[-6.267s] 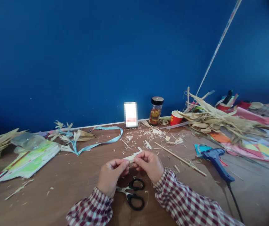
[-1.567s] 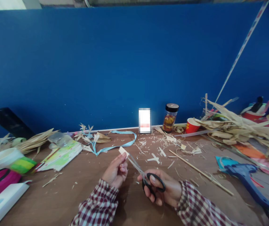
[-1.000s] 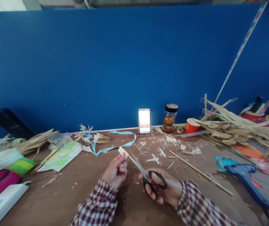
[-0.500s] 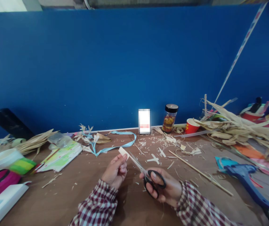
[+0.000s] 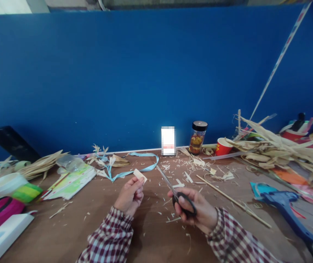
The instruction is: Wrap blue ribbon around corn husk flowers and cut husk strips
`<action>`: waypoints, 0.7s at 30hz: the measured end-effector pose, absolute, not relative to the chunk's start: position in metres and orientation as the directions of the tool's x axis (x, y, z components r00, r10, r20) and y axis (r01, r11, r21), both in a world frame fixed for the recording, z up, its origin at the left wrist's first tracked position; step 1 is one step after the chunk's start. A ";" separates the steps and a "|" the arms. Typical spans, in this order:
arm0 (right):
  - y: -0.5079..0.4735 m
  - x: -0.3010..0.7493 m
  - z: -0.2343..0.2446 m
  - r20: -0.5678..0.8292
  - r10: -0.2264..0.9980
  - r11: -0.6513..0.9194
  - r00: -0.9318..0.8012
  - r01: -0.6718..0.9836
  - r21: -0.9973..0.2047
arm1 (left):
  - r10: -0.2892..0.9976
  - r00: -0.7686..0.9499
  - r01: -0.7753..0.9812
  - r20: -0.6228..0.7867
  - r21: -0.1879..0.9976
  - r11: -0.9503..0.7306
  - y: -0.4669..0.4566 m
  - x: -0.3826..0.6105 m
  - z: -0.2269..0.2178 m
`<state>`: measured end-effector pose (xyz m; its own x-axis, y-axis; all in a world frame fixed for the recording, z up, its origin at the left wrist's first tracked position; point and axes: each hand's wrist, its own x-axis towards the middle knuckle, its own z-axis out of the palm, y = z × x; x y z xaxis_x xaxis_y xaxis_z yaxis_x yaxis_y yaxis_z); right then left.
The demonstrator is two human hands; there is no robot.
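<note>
A short pale strip (image 5: 138, 174), its near end covered, is pinched between thumb and fingers of the left hand (image 5: 129, 194) above the table (image 5: 49, 237). Alongside, the right hand (image 5: 198, 210) grips scissors (image 5: 173, 190), blades together, handle loops partly hidden. Beyond, a white rectangle (image 5: 168, 140) is pixelated.

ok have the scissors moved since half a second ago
Yes: the black-handled scissors have shifted right and slightly upward in view, nearer the black-lidded jar.

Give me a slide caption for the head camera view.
Left hand pinches a pale strip while the right hand holds black-handled scissors over a scrap-strewn brown table.
</note>
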<state>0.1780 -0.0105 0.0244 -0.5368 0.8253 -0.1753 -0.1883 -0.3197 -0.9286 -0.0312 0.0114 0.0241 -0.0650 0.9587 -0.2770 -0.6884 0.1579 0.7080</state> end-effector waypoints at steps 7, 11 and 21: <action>-0.021 0.175 0.023 0.042 0.862 0.362 -0.505 0.556 -0.748 | 0.931 -0.211 -0.746 -0.297 0.664 0.043 0.013 -0.039 0.031; -0.029 0.172 0.031 0.002 0.817 0.480 -0.577 0.678 -0.557 | 0.921 -0.236 -0.708 -0.311 0.703 0.057 0.013 -0.035 0.030; -0.020 0.184 0.029 -0.007 0.652 0.655 -0.758 0.568 -0.499 | 0.937 -0.096 -0.538 -0.335 0.809 0.234 0.003 -0.009 0.021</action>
